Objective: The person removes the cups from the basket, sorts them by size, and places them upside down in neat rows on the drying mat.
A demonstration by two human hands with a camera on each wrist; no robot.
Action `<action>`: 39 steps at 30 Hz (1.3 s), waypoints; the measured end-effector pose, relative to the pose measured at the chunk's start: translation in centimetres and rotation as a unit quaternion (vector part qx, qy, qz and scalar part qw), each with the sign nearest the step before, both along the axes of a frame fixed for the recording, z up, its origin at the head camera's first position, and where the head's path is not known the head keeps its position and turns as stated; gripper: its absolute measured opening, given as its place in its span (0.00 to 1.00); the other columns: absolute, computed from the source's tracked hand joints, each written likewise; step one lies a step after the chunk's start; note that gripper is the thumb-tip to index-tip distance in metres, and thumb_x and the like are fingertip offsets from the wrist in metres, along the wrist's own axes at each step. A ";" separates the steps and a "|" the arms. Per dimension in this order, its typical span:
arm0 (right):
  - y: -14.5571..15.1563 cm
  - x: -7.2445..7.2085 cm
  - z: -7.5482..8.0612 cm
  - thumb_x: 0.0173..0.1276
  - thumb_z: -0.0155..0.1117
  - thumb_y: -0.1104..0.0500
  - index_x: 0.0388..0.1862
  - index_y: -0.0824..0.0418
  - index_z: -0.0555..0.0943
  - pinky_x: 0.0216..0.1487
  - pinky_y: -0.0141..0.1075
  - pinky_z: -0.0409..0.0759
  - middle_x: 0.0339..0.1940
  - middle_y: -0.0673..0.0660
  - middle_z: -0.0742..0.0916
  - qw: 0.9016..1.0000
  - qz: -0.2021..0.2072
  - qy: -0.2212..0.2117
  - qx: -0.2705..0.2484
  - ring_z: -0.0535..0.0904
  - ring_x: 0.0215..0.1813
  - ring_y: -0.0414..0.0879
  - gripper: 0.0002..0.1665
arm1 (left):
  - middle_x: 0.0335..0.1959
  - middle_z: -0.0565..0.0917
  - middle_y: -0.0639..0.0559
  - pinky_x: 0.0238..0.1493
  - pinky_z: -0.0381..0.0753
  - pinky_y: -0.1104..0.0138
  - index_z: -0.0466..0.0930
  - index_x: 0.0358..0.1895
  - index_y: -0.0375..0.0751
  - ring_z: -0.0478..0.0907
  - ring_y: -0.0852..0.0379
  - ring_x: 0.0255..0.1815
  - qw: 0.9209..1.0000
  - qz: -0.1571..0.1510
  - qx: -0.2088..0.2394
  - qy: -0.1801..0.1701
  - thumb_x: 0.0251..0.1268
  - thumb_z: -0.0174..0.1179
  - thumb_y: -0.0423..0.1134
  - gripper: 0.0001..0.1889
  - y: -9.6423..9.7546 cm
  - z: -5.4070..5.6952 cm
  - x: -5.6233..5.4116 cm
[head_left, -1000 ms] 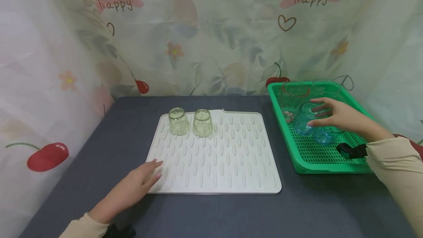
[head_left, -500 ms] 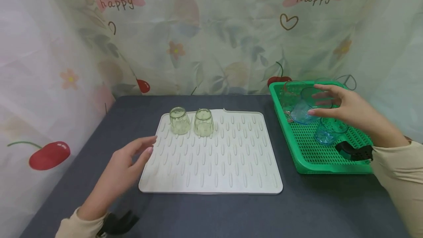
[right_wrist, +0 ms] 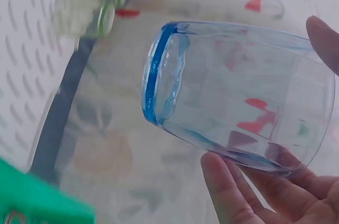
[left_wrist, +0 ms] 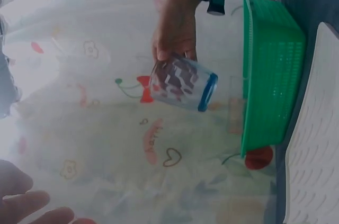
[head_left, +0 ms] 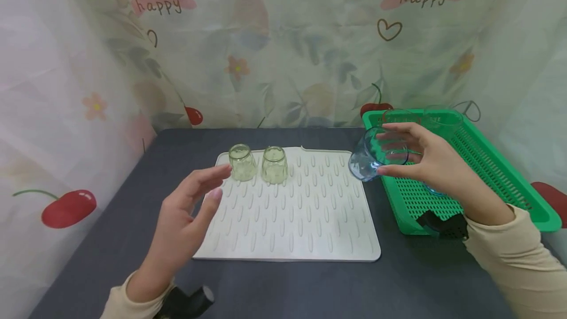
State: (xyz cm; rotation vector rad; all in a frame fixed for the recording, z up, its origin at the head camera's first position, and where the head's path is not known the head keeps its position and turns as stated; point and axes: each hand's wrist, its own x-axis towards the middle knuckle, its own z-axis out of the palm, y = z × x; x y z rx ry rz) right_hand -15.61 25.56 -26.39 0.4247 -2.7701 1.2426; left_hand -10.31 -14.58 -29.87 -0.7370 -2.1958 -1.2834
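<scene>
My right hand [head_left: 436,166] holds a bluish glass tumbler [head_left: 367,161] between thumb and fingers. In the head view the tumbler is tilted and overlaps the white drying mat's [head_left: 310,220] right edge and the green basket's left rim. Its thick blue base [right_wrist: 153,75] points toward the mat in the right wrist view. My left hand [head_left: 183,225], fingers extended and thumb apart, hovers over the mat's left side, holding nothing. Two greenish glasses, one on the left [head_left: 242,165] and one beside it [head_left: 274,167], stand upside down at the mat's back left.
The green basket [head_left: 392,206] stands to the right of the mat. It contains clear glasses at the back, one with a reddish rim [head_left: 396,112], and a blue one mostly hidden behind my right hand. A printed curtain [head_left: 288,53] hangs behind the dark table [head_left: 288,289].
My right hand has lifted the bluish tumbler out of the basket and carried it left toward the mat. My left hand has risen from the mat's left edge and shifted slightly right.
</scene>
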 end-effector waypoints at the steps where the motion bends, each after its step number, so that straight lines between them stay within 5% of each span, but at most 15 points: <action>1: -0.5 0.2 -0.1 0.57 0.75 0.53 0.72 0.53 0.64 0.51 0.18 0.73 0.64 0.55 0.77 1.000 0.008 0.005 0.000 0.77 0.56 0.34 0.46 | 0.56 0.81 0.47 0.59 0.74 0.75 0.75 0.62 0.42 0.77 0.64 0.58 1.000 -0.008 0.005 -0.002 0.65 0.55 0.22 0.23 0.3 0.0 0.1; 6: -2.9 1.1 -0.8 0.54 0.77 0.54 0.70 0.56 0.66 0.51 0.22 0.77 0.64 0.54 0.77 0.998 0.054 0.032 -0.018 0.78 0.57 0.44 0.46 | 0.59 0.78 0.43 0.60 0.76 0.68 0.71 0.64 0.37 0.76 0.59 0.61 0.998 -0.055 0.029 -0.027 0.65 0.55 0.21 0.24 1.9 -0.2 0.2; 13: -5.5 2.3 -1.6 0.51 0.79 0.53 0.68 0.52 0.70 0.53 0.26 0.78 0.59 0.52 0.80 0.995 0.092 0.033 -0.027 0.79 0.54 0.38 0.45 | 0.58 0.78 0.44 0.58 0.78 0.63 0.69 0.64 0.35 0.77 0.55 0.60 0.992 -0.115 0.038 -0.046 0.65 0.58 0.23 0.24 4.1 -1.0 0.0; 25: -8.3 3.2 -3.4 0.48 0.81 0.50 0.67 0.54 0.71 0.54 0.43 0.81 0.54 0.51 0.83 0.988 0.147 0.035 -0.021 0.80 0.52 0.43 0.46 | 0.65 0.71 0.49 0.63 0.74 0.61 0.65 0.68 0.44 0.70 0.53 0.67 0.983 -0.136 -0.001 -0.122 0.62 0.66 0.34 0.31 7.0 -3.0 -0.3; 39: -9.0 3.4 -4.7 0.49 0.80 0.46 0.67 0.54 0.70 0.53 0.46 0.81 0.55 0.51 0.83 0.985 0.172 0.025 0.007 0.80 0.52 0.45 0.47 | 0.67 0.69 0.48 0.62 0.75 0.61 0.62 0.69 0.42 0.69 0.53 0.67 0.974 -0.161 -0.018 -0.156 0.59 0.69 0.37 0.35 8.3 -4.4 -0.5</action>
